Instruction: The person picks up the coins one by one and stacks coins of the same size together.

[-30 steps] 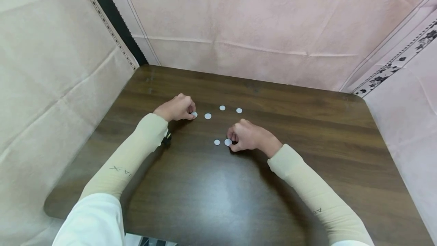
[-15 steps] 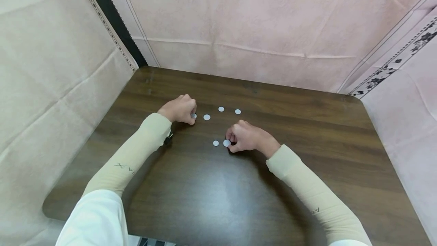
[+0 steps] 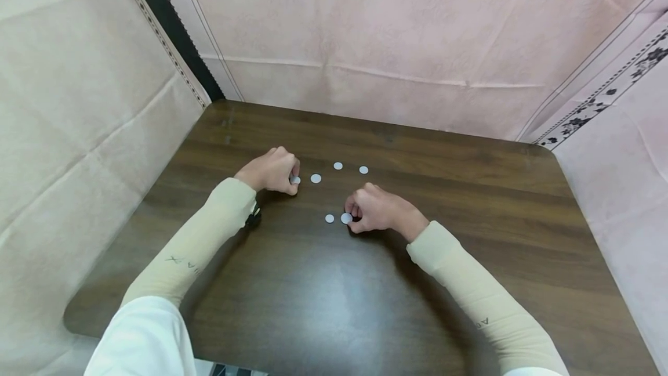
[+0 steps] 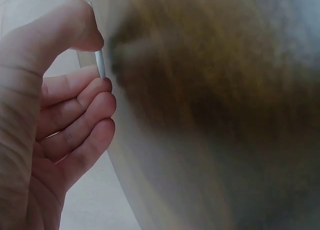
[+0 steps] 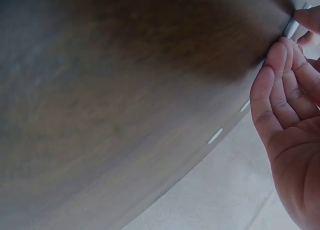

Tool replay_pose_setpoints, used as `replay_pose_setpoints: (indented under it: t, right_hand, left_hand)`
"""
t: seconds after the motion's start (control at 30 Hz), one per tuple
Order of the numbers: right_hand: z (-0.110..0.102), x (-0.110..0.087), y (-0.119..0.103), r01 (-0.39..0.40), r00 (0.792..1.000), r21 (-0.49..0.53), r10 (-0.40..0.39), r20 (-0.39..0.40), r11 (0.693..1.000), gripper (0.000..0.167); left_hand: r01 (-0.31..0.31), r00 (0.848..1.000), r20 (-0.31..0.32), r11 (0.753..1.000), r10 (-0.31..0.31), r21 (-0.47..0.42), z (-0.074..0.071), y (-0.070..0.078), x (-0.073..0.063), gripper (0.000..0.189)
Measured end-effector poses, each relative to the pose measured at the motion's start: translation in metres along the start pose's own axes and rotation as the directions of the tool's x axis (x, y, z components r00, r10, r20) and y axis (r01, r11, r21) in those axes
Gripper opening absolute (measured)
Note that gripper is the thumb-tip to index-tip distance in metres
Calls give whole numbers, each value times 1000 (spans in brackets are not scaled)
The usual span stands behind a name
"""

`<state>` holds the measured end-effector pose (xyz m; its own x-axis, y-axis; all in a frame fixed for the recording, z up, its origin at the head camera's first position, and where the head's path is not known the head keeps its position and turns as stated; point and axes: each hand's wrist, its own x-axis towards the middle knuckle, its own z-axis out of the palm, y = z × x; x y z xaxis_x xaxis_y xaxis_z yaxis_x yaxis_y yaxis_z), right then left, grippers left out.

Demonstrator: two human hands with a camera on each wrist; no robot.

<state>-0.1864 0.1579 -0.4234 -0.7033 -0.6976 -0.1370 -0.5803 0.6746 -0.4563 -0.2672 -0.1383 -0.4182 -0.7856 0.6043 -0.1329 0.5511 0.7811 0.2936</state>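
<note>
Head view is showing the left hand pinching a white disc between thumb and fingers, on the side toward the desk's far left corner. The right hand is likewise pinching a second disc, nearer the front edge. A third disc is lying just left of it. Toward the far edge, a fourth disc, a fifth disc and a sixth disc are lying apart.
</note>
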Motion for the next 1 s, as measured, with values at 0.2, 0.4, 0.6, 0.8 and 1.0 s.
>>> replay_pose_setpoints:
  t: [0.2, 0.4, 0.6, 0.8, 1.0]
  right_hand:
    - [-2, 0, 0, 11, 1000, -1, -11, -6, 1000, 15]
    - [-2, 1, 0, 6, 1000, 7, -6, -8, 1000, 15]
    - [-1, 1, 0, 3, 1000, -6, -3, -3, 1000, 16]
    - [1, 2, 1, 26, 999, -20, -26, -19, 999, 17]
    - [2, 1, 1, 42, 999, -21, -43, -29, 999, 16]
  left_hand:
    - [-7, 1000, 0, 1000, 7, -24, 1, 4, -8, 16]
    - [-19, 1000, -2, 999, 19, -41, 4, 7, -17, 16]
    - [-41, 999, -11, 998, 41, -52, 10, 12, -29, 16]
    - [-90, 995, -34, 995, 89, -49, 16, 20, -40, 14]
    - [-146, 987, -74, 989, 144, -18, 25, 30, -46, 9]
